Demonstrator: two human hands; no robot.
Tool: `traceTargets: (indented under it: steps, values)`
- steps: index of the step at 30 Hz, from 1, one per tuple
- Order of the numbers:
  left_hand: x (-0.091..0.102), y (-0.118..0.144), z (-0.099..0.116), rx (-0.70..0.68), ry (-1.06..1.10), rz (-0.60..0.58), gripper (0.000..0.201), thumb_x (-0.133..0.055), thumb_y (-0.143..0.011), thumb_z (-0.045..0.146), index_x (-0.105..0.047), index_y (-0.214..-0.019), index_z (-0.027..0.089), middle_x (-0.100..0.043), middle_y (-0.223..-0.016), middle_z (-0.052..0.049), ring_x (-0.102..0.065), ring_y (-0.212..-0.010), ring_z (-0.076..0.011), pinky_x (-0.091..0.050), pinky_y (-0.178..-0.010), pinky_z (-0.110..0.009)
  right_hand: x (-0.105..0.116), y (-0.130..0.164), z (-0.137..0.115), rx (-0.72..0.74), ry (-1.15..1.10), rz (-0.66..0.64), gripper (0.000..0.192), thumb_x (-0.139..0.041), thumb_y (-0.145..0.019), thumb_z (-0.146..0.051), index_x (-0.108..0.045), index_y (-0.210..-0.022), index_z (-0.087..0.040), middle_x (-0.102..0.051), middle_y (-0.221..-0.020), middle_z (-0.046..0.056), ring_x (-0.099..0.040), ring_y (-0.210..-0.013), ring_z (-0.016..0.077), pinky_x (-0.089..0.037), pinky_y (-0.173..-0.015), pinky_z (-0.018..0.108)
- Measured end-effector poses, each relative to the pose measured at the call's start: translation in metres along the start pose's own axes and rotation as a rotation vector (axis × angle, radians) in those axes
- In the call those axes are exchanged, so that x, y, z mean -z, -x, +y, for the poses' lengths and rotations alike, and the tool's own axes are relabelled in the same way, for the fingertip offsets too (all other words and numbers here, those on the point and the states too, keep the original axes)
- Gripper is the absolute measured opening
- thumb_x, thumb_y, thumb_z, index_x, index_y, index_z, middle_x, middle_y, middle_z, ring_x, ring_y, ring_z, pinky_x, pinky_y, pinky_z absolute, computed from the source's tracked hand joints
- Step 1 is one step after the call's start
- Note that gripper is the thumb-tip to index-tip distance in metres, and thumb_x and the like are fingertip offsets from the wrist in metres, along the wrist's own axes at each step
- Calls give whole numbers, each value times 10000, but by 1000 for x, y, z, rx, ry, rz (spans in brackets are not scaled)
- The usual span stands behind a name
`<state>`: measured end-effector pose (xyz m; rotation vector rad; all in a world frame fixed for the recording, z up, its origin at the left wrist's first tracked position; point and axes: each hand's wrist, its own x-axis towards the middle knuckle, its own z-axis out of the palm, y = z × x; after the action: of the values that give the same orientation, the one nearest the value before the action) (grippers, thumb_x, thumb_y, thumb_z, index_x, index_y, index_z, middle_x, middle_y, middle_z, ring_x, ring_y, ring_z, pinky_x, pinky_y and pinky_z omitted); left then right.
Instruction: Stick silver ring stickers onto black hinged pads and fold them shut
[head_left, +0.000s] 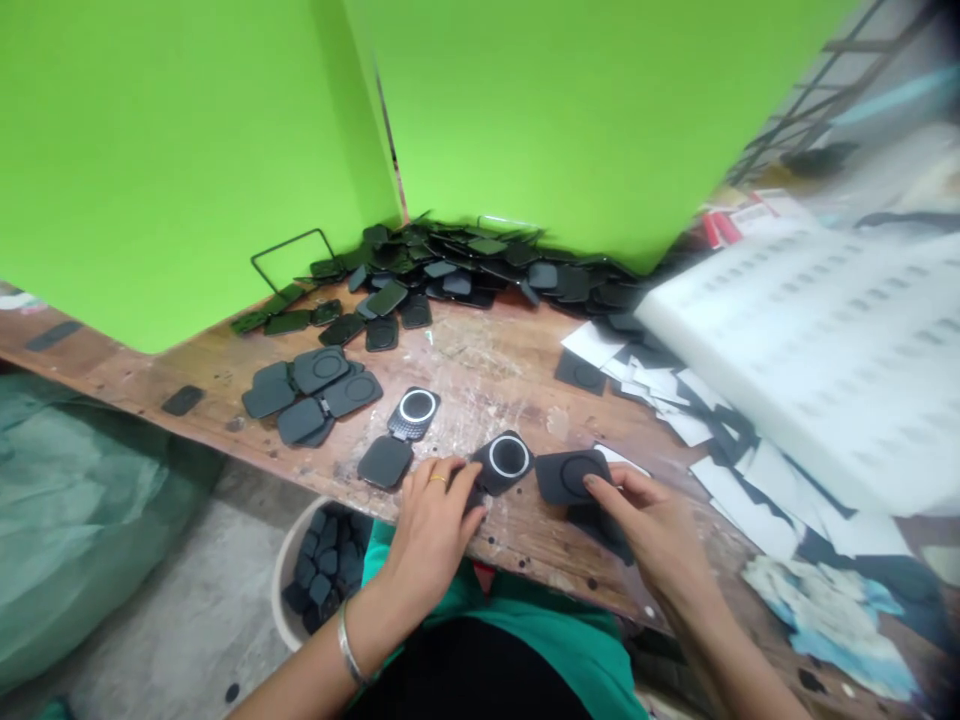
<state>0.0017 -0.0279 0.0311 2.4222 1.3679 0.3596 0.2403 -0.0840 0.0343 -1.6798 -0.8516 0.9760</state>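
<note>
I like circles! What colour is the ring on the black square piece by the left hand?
White, on the black square piece touching the left hand; head view.

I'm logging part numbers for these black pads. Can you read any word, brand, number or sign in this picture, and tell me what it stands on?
None can be read.
Black pads: only plain rings, some white, no letters.
White foam tray: rows of dark slots, not print.
Red and white packets behind it: any print is too blurred.
White paper sheets: nothing legible.
Left hand and right hand: no markings.
</note>
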Motion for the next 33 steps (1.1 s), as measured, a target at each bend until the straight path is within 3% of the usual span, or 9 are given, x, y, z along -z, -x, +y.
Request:
traceTargets:
  steps: [3,8,11,15,22,28,33]
  values:
    - [-2,-10,1,76,158,-3,613,-694,-775,118,-481,-1347,169,-582,-1195,-117,-516,-1124,-295,-413,-985,-472,2,-1,5,-10,-49,-26,318,-753,-722,-512,-719,-679,-198,-717,-847,60,-628,-806,213,-481,-744,306]
    - [10,-27,2,168,497,-177,155,-606,-835,243,-678,-951,170,-625,-933,-60,-590,-935,-237,-457,-865,-363,1,-3,9,-34,-149,-84,334,-786,-685,-489,-673,-584,-191,-705,-1087,83,-641,-952,234,-480,-841,317]
    - [16,-30,9,301,871,-322,246,-610,-834,380,-673,-911,154,-661,-843,-36,-614,-793,-186,-477,-751,-292,1,-3,3,-99,-232,-147,314,-805,-664,-458,-665,-583,-189,-703,-1107,81,-636,-975,236,-473,-864,327]
    - [17,-30,22,515,1281,-538,345,-702,-737,400,-666,-960,139,-704,-757,-36,-658,-700,-161,-509,-676,-250,0,0,-7,-192,-343,-249,297,-824,-646,-424,-658,-596,-183,-721,-916,46,-616,-782,173,-469,-740,289]
    - [17,-29,32,592,1342,-607,381,-700,-705,328,-682,-1024,118,-728,-700,-63,-680,-610,-162,-573,-638,-285,-3,2,-13,-277,-261,-267,348,-840,-594,-452,-643,-593,-166,-638,-640,1,-497,-576,108,-386,-568,240]
    - [16,-26,29,582,1344,-635,380,-681,-727,317,-686,-1054,124,-739,-707,-66,-687,-601,-158,-578,-623,-274,-5,2,-14,-286,-257,-273,376,-829,-598,-502,-652,-623,-171,-663,-673,27,-579,-622,151,-476,-618,271]
    - [18,-26,29,577,1353,-642,357,-665,-734,308,-692,-1041,129,-735,-693,-62,-687,-599,-156,-573,-605,-261,-5,2,-12,-276,-215,-274,341,-803,-642,-479,-645,-630,-177,-664,-674,19,-582,-613,149,-480,-610,271]
